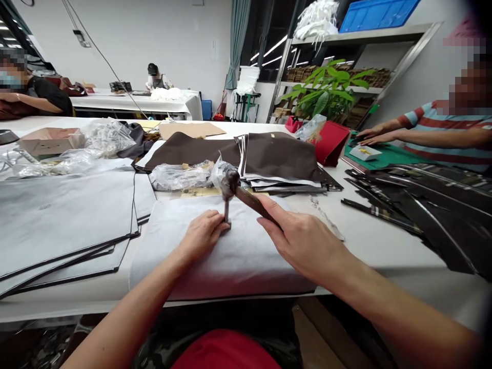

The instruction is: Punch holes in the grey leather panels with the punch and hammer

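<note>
My right hand [303,241] is wrapped round the wooden handle of a hammer [251,201]. The dark hammer head is at the top of a slim metal punch [226,210]; whether they touch I cannot tell. Low on that punch, the fingers of my left hand [205,230] pinch it upright. Its foot is on a pale, white-backed sheet [180,266] with a dark lower edge, which lies in front of me at the table's near edge. Just behind the tools is a crumpled clear plastic bag [184,176].
White-backed dark panels [65,215] are stacked at left, and brown panels [282,156] lie behind. Black strips [434,205] are heaped at right. A cardboard box [52,141] stands far left. Across the right side, a co-worker in a striped shirt [442,133] works at a green mat [400,151].
</note>
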Motion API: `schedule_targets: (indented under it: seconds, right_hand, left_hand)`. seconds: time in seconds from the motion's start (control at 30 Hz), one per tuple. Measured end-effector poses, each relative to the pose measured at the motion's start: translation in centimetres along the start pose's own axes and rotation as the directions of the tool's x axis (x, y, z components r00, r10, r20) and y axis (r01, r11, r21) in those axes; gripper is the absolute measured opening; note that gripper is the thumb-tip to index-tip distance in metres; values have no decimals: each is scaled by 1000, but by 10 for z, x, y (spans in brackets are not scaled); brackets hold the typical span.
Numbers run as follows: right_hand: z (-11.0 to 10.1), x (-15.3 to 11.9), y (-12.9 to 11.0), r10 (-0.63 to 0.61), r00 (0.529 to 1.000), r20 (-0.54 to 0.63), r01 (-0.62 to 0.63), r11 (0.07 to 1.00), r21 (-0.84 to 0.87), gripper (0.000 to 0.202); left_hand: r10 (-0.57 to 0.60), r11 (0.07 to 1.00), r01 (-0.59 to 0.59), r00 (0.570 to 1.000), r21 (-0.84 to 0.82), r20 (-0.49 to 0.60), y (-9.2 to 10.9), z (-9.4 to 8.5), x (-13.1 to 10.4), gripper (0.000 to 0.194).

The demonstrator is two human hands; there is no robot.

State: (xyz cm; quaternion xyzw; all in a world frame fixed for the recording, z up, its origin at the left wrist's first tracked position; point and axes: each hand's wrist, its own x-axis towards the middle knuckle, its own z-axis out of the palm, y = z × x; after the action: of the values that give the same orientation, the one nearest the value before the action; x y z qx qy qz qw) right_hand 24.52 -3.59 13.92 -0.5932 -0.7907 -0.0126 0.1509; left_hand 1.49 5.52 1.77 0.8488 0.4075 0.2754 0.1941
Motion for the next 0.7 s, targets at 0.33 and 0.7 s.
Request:
schedule_targets:
  seconds: [0.33, 0.7]
  right_hand:
    - [60, -57, 125, 513, 816, -265, -555, 823, -117, 53]
    - [108, -90, 208, 571, 733, -370, -645, 756, -111, 49]
  left_hand:
    - [-256, 967, 253, 959, -42, -123, -63, -63, 36, 31]
    - [-331, 890, 388, 911, 239, -246, -108, -75, 52, 18]
